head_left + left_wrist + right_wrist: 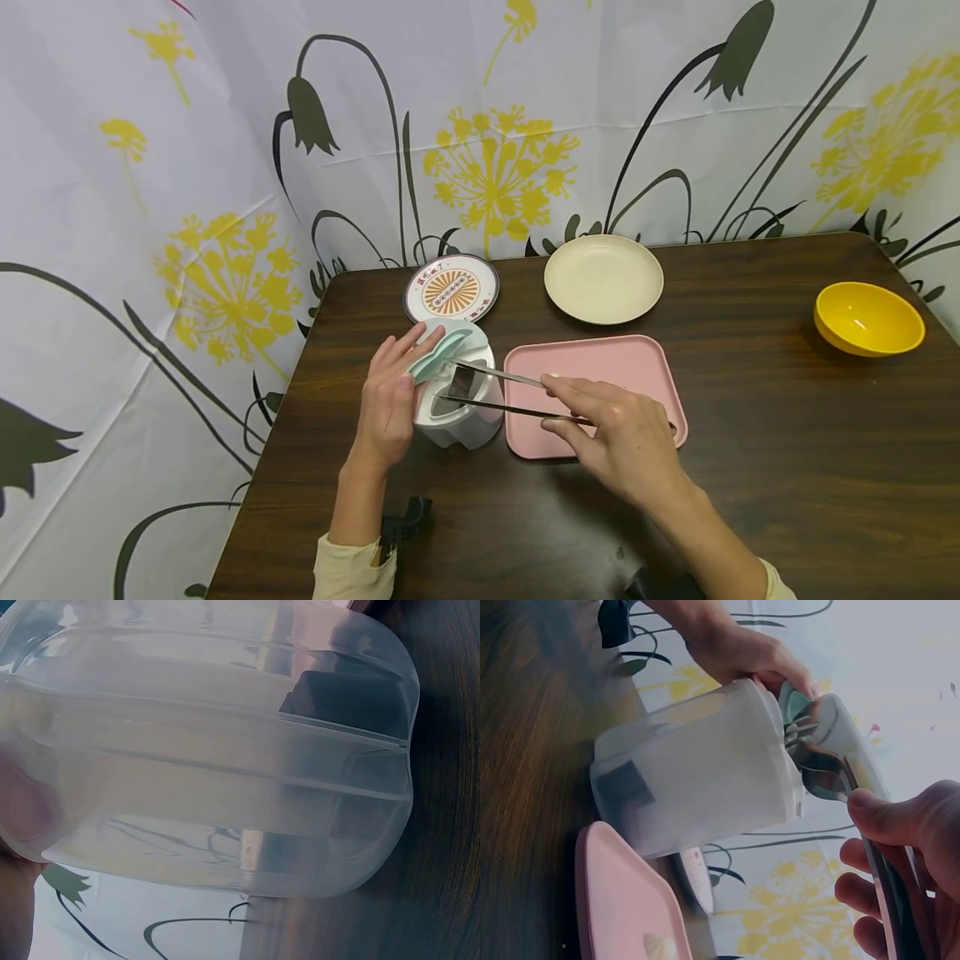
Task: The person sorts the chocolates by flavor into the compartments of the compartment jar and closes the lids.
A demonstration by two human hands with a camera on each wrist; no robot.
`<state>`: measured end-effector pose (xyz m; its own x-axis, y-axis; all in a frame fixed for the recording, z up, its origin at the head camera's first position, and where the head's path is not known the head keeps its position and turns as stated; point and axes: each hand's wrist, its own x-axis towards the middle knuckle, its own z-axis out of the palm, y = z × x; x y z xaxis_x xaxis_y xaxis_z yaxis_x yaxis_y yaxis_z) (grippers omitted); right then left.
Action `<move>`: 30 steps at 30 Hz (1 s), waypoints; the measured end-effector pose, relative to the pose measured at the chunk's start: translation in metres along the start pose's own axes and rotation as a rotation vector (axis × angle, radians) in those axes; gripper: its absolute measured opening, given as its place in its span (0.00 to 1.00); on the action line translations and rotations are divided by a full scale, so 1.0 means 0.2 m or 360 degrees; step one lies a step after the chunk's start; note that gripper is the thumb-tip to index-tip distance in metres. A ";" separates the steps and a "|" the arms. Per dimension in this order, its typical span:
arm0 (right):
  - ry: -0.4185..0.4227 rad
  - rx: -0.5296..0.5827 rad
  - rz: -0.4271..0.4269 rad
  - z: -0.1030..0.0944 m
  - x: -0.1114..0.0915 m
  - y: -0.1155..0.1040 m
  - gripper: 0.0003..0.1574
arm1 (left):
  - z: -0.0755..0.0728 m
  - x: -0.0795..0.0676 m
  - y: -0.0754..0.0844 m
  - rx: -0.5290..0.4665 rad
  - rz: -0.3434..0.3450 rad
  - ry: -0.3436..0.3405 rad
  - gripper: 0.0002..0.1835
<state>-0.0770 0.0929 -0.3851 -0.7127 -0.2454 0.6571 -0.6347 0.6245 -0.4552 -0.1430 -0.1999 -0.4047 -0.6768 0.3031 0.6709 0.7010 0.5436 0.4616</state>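
Note:
A whitish see-through canister (pixel 458 427) stands on the table. In the head view my left hand (pixel 386 400) is on its left side, thumb at the wall and fingers on the top, beside the raised mint-green flap (pixel 442 353). My right hand (pixel 611 433) grips metal tongs (pixel 517 408) between thumb and fingers. Their fork end (pixel 801 729) and spoon end (pixel 825 774) are at the canister's opening in the right wrist view. Low down, a dark blocky shape (pixel 349 705) shows through the wall in the left wrist view. The canister tilts in neither hand's grip plainly.
Right of the canister lies a pink tray (pixel 592 354), partly under my right hand; the right wrist view shows a small pale thing (pixel 660 947) on it. Behind stand a printed plate (pixel 450 287) and a cream plate (pixel 603 279). A yellow bowl (pixel 868 321) sits far right.

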 end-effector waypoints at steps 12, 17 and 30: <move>-0.0074 0.0007 -0.0014 -0.03 0.00 0.02 0.35 | 0.00 0.01 0.01 -0.0003 -0.0024 -0.0008 0.29; -0.0071 0.0021 0.0003 -0.05 -0.01 0.04 0.37 | 0.00 0.01 0.01 -0.0005 -0.0026 -0.0005 0.29; -0.0071 -0.0216 0.0435 -0.17 -0.17 0.21 0.35 | 0.00 0.00 0.00 -0.0005 -0.0021 -0.0005 0.29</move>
<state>-0.0692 0.1523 -0.4071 -0.8658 -0.0850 0.4931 -0.3741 0.7644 -0.5251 -0.1427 -0.1996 -0.4043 -0.6868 0.2983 0.6628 0.6926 0.5452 0.4723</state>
